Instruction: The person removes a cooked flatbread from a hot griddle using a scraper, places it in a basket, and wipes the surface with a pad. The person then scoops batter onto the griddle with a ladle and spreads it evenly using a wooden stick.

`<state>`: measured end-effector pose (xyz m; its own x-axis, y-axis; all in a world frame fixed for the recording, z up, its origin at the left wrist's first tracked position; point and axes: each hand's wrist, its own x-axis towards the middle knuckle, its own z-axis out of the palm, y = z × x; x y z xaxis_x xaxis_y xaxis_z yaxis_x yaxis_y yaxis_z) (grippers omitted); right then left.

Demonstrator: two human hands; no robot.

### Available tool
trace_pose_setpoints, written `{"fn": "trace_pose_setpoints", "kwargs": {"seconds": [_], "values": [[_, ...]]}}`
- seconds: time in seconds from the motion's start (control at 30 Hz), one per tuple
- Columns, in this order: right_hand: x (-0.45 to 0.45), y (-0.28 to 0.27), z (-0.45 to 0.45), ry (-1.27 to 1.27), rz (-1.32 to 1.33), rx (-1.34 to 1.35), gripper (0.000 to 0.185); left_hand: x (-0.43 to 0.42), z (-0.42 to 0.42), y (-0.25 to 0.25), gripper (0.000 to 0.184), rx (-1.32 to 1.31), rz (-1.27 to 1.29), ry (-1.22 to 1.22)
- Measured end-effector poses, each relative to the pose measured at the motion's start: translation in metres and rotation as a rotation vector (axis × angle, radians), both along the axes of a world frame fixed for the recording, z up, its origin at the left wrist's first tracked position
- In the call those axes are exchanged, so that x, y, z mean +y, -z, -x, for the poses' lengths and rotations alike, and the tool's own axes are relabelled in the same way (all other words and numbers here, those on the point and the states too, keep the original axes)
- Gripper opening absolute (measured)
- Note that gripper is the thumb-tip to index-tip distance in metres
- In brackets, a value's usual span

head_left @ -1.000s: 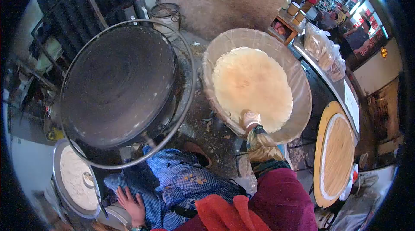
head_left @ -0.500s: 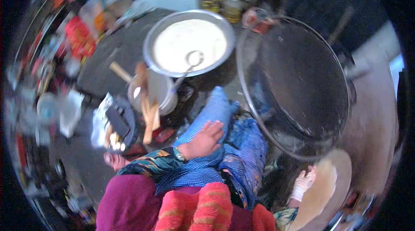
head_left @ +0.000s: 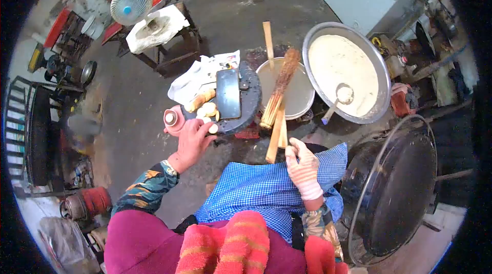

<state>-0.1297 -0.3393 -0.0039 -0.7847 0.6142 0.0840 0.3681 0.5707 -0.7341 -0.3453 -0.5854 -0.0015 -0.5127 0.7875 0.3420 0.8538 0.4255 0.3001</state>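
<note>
My left hand [head_left: 190,145] pinches a small pale round piece [head_left: 213,128] at the near edge of a dark round stool [head_left: 250,97]. Beside it on the stool lie more pale slices [head_left: 207,110], a browned roll [head_left: 200,100], a dark phone-like slab [head_left: 228,93] and crumpled printed paper [head_left: 187,83]. A pink bottle [head_left: 173,120] is just left of my fingers. Over the blue checked apron [head_left: 246,187], my right hand [head_left: 303,166] is raised with loosely bent fingers, nothing visible in it, near the wooden sticks [head_left: 275,138].
A white bucket [head_left: 310,101] holds up a bound brush [head_left: 282,84] and sticks. Right of it stand a metal basin [head_left: 382,82] of pale batter with a ladle [head_left: 344,95], and a large black griddle [head_left: 405,192] inside a metal ring. A fan [head_left: 131,5] is at the upper left.
The view has swung left. My left hand has gone from the apron to the stool and closed on the pale piece. My right hand has left the flatbread and is now over the apron.
</note>
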Motion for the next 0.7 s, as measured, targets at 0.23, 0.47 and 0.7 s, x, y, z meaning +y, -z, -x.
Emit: {"fn": "trace_pose_setpoints", "kwargs": {"seconds": [0.23,0.47,0.7], "values": [[-0.011,0.008,0.035,-0.102,-0.280,-0.067,0.046,-0.019,0.018,0.066,0.055,0.090,0.108,0.035],[-0.003,0.036,0.033,0.297,0.382,-0.088,0.053,-0.016,0.027,0.061,0.031,0.015,-0.046,0.109],[0.006,0.052,0.026,0.244,0.826,0.194,0.028,0.051,-0.029,-0.088,0.020,-0.406,-0.591,0.390]]}}
